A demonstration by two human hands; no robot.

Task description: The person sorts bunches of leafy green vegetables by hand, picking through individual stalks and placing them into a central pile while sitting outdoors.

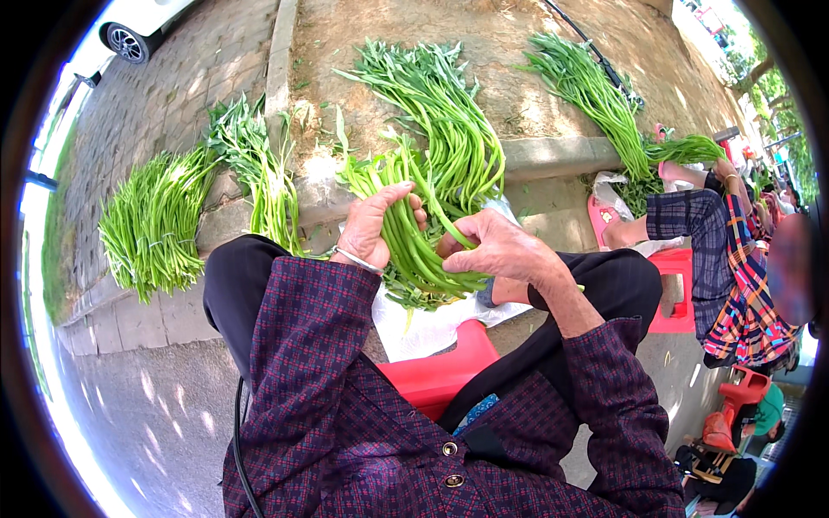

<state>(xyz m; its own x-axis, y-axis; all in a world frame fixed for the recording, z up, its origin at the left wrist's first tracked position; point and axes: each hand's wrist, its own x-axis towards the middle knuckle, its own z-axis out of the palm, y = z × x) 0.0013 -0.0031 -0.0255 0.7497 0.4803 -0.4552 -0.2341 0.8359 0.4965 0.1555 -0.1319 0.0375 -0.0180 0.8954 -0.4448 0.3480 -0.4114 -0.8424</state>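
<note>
Head view: left hand [373, 226] and right hand [494, 248] each grip the green stalk bundle [413, 237] between them

Sunlit paved ground [155, 104] and a stone kerb [553, 155]; red plastic stools [673, 268], perhaps a car [138, 26] beyond.

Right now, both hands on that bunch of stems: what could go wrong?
1. The left hand and right hand grip the bunch only near its middle; the loose ends could slip out and drop to the pavement.
2. The stems bend sharply at the right hand, so some may snap.
3. Fallen stems may mix with the trimmings on the white sheet.
</note>
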